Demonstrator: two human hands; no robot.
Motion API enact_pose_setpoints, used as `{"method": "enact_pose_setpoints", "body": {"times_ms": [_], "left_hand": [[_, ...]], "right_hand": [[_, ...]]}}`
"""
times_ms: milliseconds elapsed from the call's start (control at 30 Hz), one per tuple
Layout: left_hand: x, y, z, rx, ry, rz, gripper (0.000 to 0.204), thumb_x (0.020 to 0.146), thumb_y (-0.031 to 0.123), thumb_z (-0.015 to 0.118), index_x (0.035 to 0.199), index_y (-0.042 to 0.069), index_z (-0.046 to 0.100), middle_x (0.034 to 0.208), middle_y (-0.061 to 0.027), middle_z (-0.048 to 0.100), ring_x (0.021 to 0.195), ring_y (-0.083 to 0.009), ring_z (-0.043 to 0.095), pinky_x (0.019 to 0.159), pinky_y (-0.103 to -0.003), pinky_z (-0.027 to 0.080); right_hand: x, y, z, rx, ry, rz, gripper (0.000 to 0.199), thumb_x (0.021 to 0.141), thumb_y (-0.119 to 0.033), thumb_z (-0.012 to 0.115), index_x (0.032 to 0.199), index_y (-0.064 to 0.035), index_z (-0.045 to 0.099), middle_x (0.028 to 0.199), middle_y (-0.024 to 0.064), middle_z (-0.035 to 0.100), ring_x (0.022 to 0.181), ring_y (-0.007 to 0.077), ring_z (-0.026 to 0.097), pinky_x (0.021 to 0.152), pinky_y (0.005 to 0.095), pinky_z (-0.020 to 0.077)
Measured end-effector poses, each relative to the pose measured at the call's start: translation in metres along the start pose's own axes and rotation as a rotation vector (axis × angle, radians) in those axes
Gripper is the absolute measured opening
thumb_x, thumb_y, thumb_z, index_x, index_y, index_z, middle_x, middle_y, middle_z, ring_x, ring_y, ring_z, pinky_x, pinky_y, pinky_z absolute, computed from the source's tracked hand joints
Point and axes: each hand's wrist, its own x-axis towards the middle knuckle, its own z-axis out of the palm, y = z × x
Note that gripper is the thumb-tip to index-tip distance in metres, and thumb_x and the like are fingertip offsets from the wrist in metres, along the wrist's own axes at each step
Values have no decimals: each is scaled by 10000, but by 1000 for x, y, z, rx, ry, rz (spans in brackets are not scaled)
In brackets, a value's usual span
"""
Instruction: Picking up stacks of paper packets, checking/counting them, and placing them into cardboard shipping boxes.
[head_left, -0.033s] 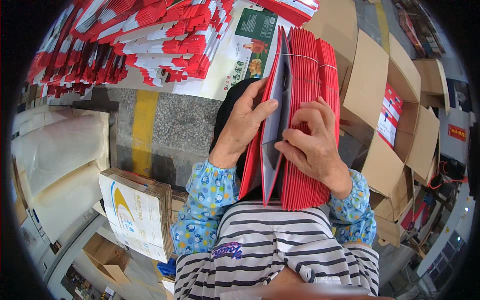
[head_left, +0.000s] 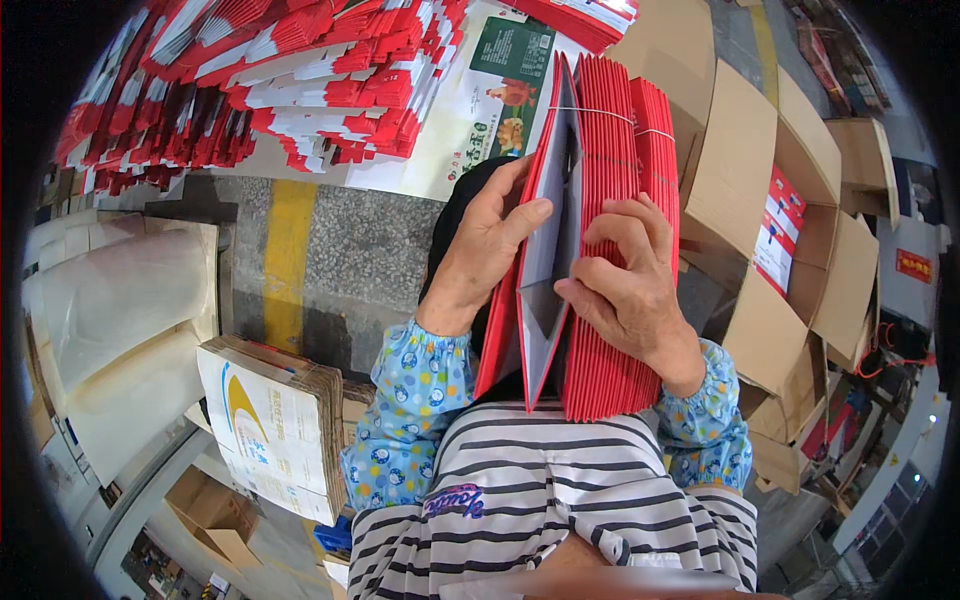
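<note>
A thick bundle of flat red folded pieces (head_left: 620, 130), tied with thin string, stands upright on my lap. My left hand (head_left: 480, 250) grips the outermost piece (head_left: 548, 230), red outside and grey inside, and holds it a little apart from the bundle. My right hand (head_left: 625, 290) lies against the bundle's side, fingers curled into the gap by the grey face and holding the stack. Both forearms wear blue patterned sleeve covers above a striped shirt.
Heaps of red-and-white flat pieces (head_left: 250, 80) lie at the upper left. Open cardboard boxes (head_left: 790, 230) stand on the right. A stack of flattened printed cartons (head_left: 270, 420) sits at the lower left beside a white sheet (head_left: 110, 320). The floor has a yellow line (head_left: 285, 260).
</note>
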Motion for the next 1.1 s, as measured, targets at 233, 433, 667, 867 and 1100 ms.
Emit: {"method": "enact_pose_setpoints", "body": {"times_ms": [233, 433, 667, 867, 1100], "left_hand": [[4, 0, 0, -21, -33, 0, 558, 922, 226, 642, 1382, -7, 428, 1280, -80, 541, 1151, -133, 502, 990, -278, 408], [4, 1, 4, -174, -51, -56, 558, 923, 241, 650, 1372, -9, 432, 1269, -100, 541, 1162, -148, 504, 1000, -291, 411], [4, 1, 5, -249, -55, -70, 555, 904, 227, 669, 1348, -13, 439, 1236, -113, 546, 1152, -164, 509, 989, -297, 425], [2, 5, -2, -168, -2, -93, 524, 893, 188, 663, 1341, 5, 460, 1213, -104, 554, 1115, -157, 519, 969, -297, 429], [-2, 7, 16, 414, 97, 285, 567, 951, 209, 574, 1457, 60, 363, 1424, -205, 352, 1335, -299, 340, 1099, -374, 286]], "right_hand": [[0, 7, 5, 41, -46, -20, 232, 728, -262, 781, 803, -132, 605, 915, 43, 579, 1157, 309, 516, 1076, 559, 291], [4, 1, -3, -48, -139, -45, 370, 776, -413, 715, 1087, -213, 701, 832, 33, 513, 1130, 302, 504, 1085, 550, 267], [6, -1, -3, -46, -156, -65, 372, 755, -441, 721, 1065, -235, 720, 839, 30, 490, 1123, 298, 500, 1083, 550, 261], [7, -2, -7, 40, -75, -25, 280, 734, -350, 770, 852, -132, 639, 954, 72, 497, 1131, 299, 507, 1052, 552, 296], [1, 5, -6, 254, 279, 153, 281, 775, -229, 757, 942, -43, 629, 1104, 141, 524, 1155, 355, 494, 1045, 493, 339]]}}
